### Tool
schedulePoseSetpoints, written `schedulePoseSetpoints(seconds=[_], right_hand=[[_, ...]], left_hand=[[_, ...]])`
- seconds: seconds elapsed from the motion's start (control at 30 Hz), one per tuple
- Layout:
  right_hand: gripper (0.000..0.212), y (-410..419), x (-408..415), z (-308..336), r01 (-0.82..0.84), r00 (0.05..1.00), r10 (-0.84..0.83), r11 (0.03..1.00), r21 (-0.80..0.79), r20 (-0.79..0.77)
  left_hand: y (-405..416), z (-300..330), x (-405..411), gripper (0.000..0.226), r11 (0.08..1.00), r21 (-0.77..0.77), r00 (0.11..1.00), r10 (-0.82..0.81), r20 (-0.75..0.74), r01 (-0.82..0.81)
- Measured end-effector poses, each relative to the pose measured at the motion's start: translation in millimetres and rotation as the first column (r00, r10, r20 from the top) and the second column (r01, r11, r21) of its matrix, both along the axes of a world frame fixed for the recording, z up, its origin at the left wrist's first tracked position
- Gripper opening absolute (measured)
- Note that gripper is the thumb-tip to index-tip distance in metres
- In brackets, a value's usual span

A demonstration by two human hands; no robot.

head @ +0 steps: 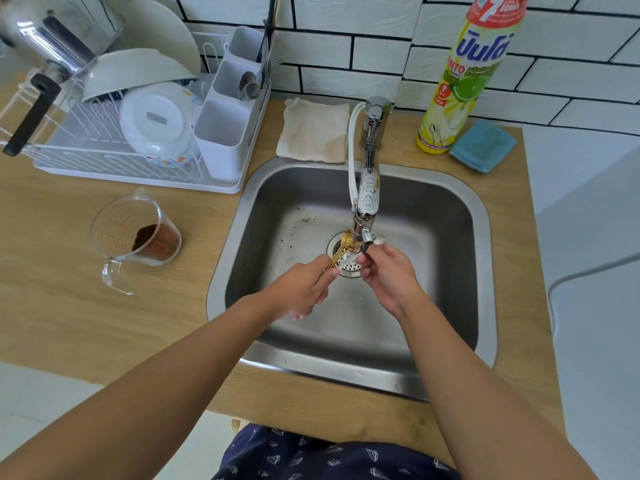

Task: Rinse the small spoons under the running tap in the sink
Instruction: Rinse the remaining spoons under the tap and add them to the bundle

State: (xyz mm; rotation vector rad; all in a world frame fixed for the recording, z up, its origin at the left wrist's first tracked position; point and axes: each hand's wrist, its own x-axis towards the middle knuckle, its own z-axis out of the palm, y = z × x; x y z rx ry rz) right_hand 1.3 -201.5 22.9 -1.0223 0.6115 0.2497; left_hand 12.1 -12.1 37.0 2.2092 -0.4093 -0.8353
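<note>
Head view, looking down over a steel sink (457, 216) set in a wooden table (104, 317). Nearest the camera, two bare forearms reach forward above patterned dark-blue fabric (332, 459) at the lower edge. Left hand (301, 289): fingers curled round the handles of a bunch of small gold spoons (341, 249), whose bowls point away toward the tap outlet and lie over the drain strainer (349, 268). Right hand (388, 275): fingertips pinched at the spoons just beside the left hand, directly below the outlet of the tap (369, 188); whether they close on a spoon or merely touch it cannot be told, and the water stream itself is hard to make out. Dark specks lie on the sink floor left of the drain. On the table to the left stands a clear measuring jug (135, 233) holding brown powder. Farther back, from left to right: a white dish rack (114, 164) with bowls, plates and a cutlery holder; a folded beige cloth (315, 129); the tap base; a yellow dish-soap bottle (464, 84); and a blue sponge (483, 145). White tiles (346, 15) form the wall behind.
</note>
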Motion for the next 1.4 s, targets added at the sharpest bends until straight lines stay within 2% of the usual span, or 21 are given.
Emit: schedulePoseSetpoints(seconds=[0.1, 0.2, 0.33, 0.53, 0.6, 0.63, 0.73, 0.8, 0.9, 1.0, 1.07, 1.17, 1.3, 1.37, 1.4], right_hand=[[0.027, -5.6, 0.3, 0.1, -0.013, 1.0, 0.014, 1.0, 0.022, -0.016], [0.01, -10.8, 0.1, 0.0, -0.038, 0.999, 0.038, 0.999, 0.021, 0.016], [0.012, -15.3, 1.3, 0.5, -0.075, 0.997, 0.075, 0.997, 0.01, 0.008], [0.014, -13.6, 9.2, 6.3, -0.059, 0.998, 0.062, 0.994, -0.096, 0.03], [0.01, -15.4, 12.4, 9.2, 0.012, 1.0, -0.009, 0.993, -0.115, 0.025], [0.015, -17.6, 13.6, 10.3, 0.046, 0.999, -0.044, 0.992, -0.12, 0.017], [0.024, -25.1, 12.9, 12.3, 0.098, 0.995, -0.097, 0.994, -0.053, 0.015], [0.026, -31.2, 9.8, 13.8, 0.117, 0.992, -0.118, 0.992, 0.038, 0.033], [0.024, -44.3, 2.5, 16.1, 0.104, 0.99, -0.116, 0.985, 0.139, 0.081], [0.041, -54.5, -3.1, 16.2, 0.042, 0.984, -0.069, 0.986, 0.159, 0.162], [0.037, -53.5, -1.8, 15.9, -0.023, 0.98, 0.007, 0.997, 0.077, 0.197], [0.016, -41.2, 6.1, 13.6, -0.11, 0.969, 0.138, 0.984, -0.14, 0.205], [0.014, -6.5, 12.3, 6.5, -0.206, 0.947, 0.268, 0.93, -0.304, 0.179], [0.002, 9.5, 11.7, 3.9, -0.246, 0.935, 0.318, 0.901, -0.358, 0.158], [0.009, 15.5, 11.6, 3.6, -0.255, 0.931, 0.335, 0.88, -0.401, 0.143]], left_hand=[[0.6, 0.0, -1.0, 0.024, 1.0, -0.028, 0.999, 0.006, -0.033, -0.007], [2.1, 0.8, -1.0, 0.026, 0.998, -0.059, 0.996, 0.025, -0.089, -0.031], [-0.5, 0.6, 1.4, 0.026, 0.998, -0.052, 0.994, 0.021, -0.108, -0.026], [-17.9, -0.1, 9.3, 0.032, 0.996, 0.074, 0.998, -0.05, 0.039, 0.048], [-23.9, -2.4, 14.0, 0.037, 0.972, 0.212, 0.977, -0.136, 0.167, 0.099], [-26.9, -4.0, 16.3, 0.041, 0.951, 0.292, 0.958, -0.173, 0.227, 0.103], [-36.5, -6.4, 25.3, 0.051, 0.893, 0.445, 0.894, -0.254, 0.369, 0.071], [-44.1, -4.2, 34.3, 0.05, 0.868, 0.488, 0.86, -0.315, 0.401, 0.09], [-53.7, 1.6, 44.2, 0.037, 0.867, 0.455, 0.874, -0.37, 0.314, 0.204], [-52.3, 1.7, 46.8, 0.031, 0.916, 0.269, 0.929, -0.344, 0.139, 0.298], [-45.0, 2.7, 45.1, 0.025, 0.955, 0.125, 0.963, -0.271, -0.003, 0.269], [-28.2, 3.4, 40.0, 0.02, 0.985, -0.045, 0.959, -0.175, -0.224, 0.169], [14.1, 3.6, 31.7, 0.032, 0.994, 0.062, 0.932, -0.064, -0.357, 0.092], [31.4, 3.8, 24.9, 0.031, 0.995, 0.088, 0.926, -0.002, -0.378, 0.037], [36.2, 5.0, 20.7, 0.031, 0.996, 0.087, 0.928, 0.007, -0.373, 0.027]])
